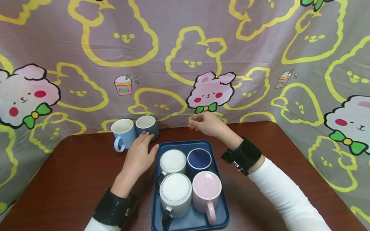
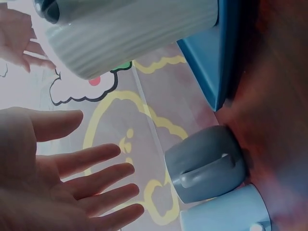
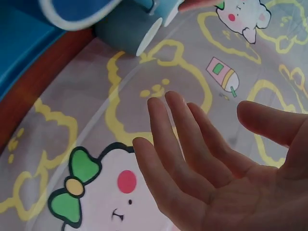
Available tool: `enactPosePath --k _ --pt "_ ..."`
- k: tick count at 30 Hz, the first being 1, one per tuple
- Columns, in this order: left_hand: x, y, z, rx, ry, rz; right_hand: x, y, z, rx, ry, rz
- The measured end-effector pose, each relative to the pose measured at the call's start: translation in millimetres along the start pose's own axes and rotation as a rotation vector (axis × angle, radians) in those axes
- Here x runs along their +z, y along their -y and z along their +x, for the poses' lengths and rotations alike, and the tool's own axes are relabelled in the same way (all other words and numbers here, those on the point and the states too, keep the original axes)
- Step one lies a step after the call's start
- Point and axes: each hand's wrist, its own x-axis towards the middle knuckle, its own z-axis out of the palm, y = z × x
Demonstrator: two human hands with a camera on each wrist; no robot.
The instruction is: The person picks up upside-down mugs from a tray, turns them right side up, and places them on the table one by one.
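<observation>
My left hand hovers with spread, straight fingers just in front of a dark grey mug; the left wrist view shows a gap between fingertips and mug. Beside that mug stands a light blue mug, its handle toward me. My right hand is in the air beyond the tray's far right corner, fingers loosely bent, holding nothing. On the blue tray are a white mug, a ribbed white mug, a dark blue mug and a pink mug.
The brown table ends at a patterned cloth backdrop just behind the two standing mugs. Handles of the ribbed white and pink mugs point toward the tray's near edge.
</observation>
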Motion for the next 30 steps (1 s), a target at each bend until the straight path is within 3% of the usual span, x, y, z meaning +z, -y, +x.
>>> enactPosePath --k 19,30 --pt "0.0 -8.8 5.8 0.016 0.015 -0.022 11.4 -39.4 -27.5 0.088 -0.089 0.108" --pt "4.0 -14.3 8.4 0.029 0.017 -0.02 18.8 -60.2 -45.2 0.113 -0.074 0.147"
